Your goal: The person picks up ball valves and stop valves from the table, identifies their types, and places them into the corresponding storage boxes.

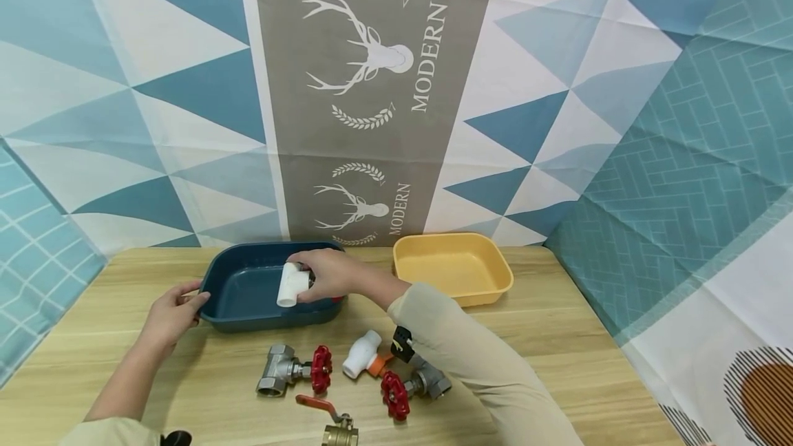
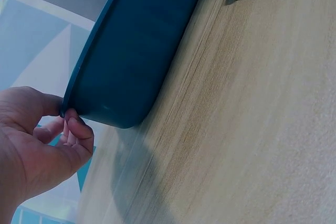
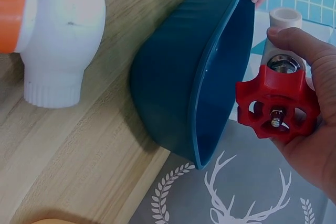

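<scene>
My right hand (image 1: 334,272) grips a white plastic stop valve (image 1: 290,285) over the right part of the dark blue bin (image 1: 248,294). In the right wrist view, the thumb lies on the valve's white body, and its red handwheel (image 3: 278,81) faces the camera beside the palm. My left hand (image 1: 171,314) pinches the rim at the bin's left end; the left wrist view has the thumb and fingers (image 2: 79,132) right at the corner of that rim. The bin stands on the wooden table, its bare floor partly hidden by the right hand.
A yellow bin (image 1: 458,268) stands at the back right. In front lie a steel tee-shaped valve (image 1: 277,370) with a red handwheel, a white ball valve (image 1: 362,354) with an orange handle, another grey valve (image 1: 427,378) and a brass valve (image 1: 339,434). A patterned cloth hangs behind.
</scene>
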### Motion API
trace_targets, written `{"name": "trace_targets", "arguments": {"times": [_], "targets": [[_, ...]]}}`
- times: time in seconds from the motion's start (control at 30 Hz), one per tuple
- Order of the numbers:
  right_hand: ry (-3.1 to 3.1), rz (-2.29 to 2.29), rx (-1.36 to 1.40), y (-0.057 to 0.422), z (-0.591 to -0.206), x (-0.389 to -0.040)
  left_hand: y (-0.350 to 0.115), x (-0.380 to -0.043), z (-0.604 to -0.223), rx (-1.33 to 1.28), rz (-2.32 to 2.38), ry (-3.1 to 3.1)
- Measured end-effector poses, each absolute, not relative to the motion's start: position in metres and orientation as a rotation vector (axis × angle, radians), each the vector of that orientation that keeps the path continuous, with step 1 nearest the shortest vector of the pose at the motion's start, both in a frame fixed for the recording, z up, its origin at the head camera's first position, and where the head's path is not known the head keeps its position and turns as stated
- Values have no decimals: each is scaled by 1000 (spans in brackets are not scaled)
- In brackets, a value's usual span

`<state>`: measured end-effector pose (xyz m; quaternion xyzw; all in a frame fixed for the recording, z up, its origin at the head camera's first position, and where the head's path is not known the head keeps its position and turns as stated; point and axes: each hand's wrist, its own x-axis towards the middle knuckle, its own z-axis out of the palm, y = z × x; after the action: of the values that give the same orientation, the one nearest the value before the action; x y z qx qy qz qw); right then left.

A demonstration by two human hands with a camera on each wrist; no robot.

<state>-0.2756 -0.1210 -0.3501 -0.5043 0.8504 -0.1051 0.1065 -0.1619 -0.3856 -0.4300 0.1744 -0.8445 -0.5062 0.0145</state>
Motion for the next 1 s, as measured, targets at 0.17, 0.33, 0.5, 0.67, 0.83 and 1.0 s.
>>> {"name": "trace_targets", "arguments": {"times": [0.17,0.33,0.5,0.67,0.83,1.0], "targets": [[2500,-322,-1493,-125,-349,-276,-384,-163,-429,532,-1588,-2626],[2488,-348,-1503,-130,-350,-279,-384,-164,-429,535,-1599,-2616],[2485,-362,-1475,-135,-354,-280,-385,-164,-430,544,-1592,-2614],[2494,-357,-1457,-140,-356,-278,-386,-164,-431,546,-1592,-2607],[2487,-364,-1454,-145,-358,-277,-386,-164,-432,544,-1597,-2605],[2486,-368,-1452,-151,-362,-275,-386,-163,-432,545,-1600,-2606]]}}
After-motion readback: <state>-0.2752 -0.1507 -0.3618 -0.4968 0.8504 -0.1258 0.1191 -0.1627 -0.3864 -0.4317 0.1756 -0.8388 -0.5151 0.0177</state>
